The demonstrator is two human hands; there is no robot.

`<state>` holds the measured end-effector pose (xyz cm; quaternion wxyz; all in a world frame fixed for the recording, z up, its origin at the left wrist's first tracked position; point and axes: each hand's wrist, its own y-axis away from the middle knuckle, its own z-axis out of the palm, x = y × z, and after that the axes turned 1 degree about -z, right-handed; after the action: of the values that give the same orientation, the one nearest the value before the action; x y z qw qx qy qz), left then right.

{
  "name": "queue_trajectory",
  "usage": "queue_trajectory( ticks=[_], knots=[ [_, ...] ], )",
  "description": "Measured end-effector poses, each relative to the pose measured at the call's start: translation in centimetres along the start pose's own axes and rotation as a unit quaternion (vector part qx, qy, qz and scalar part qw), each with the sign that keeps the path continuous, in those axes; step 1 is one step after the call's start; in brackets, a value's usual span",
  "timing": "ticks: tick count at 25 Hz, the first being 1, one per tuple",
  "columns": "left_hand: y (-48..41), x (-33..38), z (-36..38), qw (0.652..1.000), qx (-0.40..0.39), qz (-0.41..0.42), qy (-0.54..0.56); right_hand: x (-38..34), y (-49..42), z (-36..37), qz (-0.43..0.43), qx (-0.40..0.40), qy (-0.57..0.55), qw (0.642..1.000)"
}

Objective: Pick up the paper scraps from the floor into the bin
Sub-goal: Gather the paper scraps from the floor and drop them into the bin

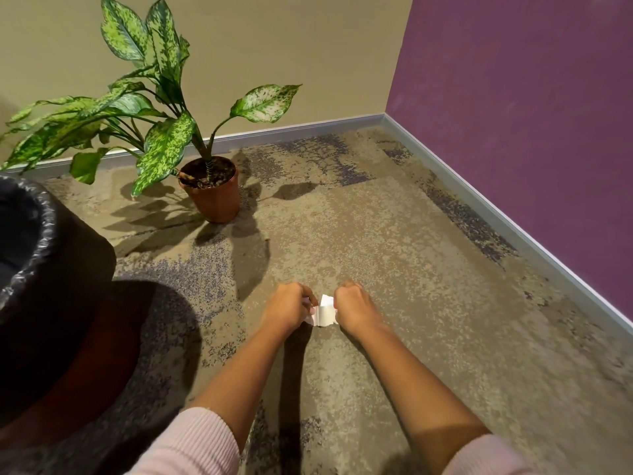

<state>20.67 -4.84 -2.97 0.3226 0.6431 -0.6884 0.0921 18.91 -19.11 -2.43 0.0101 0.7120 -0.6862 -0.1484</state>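
A white paper scrap (325,313) lies between my two hands, low over the carpet in the middle of the view. My left hand (289,308) has its fingers curled and pinches the scrap's left edge. My right hand (352,308) is curled into a fist and grips the scrap's right edge. Much of the paper is hidden inside both hands. The bin (37,255), dark with a black plastic liner over its rim, stands at the left edge, well to the left of my hands.
A potted plant in a brown pot (212,193) with wide speckled leaves stands at the back, by the beige wall. A purple wall with a grey skirting board (513,228) runs along the right. Mottled carpet (428,303) spreads around my hands.
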Motion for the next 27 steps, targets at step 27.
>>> queue_trajectory(
  ticks=[27],
  knots=[
    [7.9,0.2,-14.4,0.985,0.163,-0.041,0.039,-9.4,2.8,-9.9,0.003,0.068,-0.215,0.974]
  ],
)
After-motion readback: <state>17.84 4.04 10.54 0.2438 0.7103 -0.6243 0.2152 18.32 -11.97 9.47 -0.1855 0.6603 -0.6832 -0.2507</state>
